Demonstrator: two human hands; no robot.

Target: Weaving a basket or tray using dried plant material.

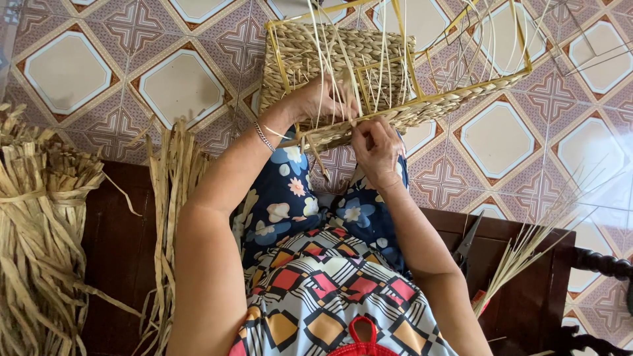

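— Straw-coloured weave first: what is that on the lap?

— A half-woven basket [343, 66], braided from dried fibre over a yellow frame [461, 86]. It lies tilted on the person's knees, over the patterned floor tiles [178, 86], with one finished wall on the left side and the bare frame sticking out to the right.

— And the hands?

— The left hand [316, 102] is pressed against the near edge of the basket, fingers curled round a bunch of thin pale strands [330, 53] that rise from the rim. A thin bracelet [264, 136] sits on that wrist. The right hand [376, 148] is just below the rim, fingers pinched narrow on the braided edge [409, 117] (the fingertips themselves are partly hidden by the weave, so I can't tell exactly which strand they grip).

— So the two hands are close?

— Very near, almost touching, both at the near rim.

— What lies around?

— A big bundle of dried flat fibre [39, 237] at the left, a thinner hanging sheaf [171, 198] beside the left arm, both on a dark wooden bench [119, 250]. At the right, a fan of thin pale reeds [527, 250] and dark scissors [469, 244] lie on the same wood.
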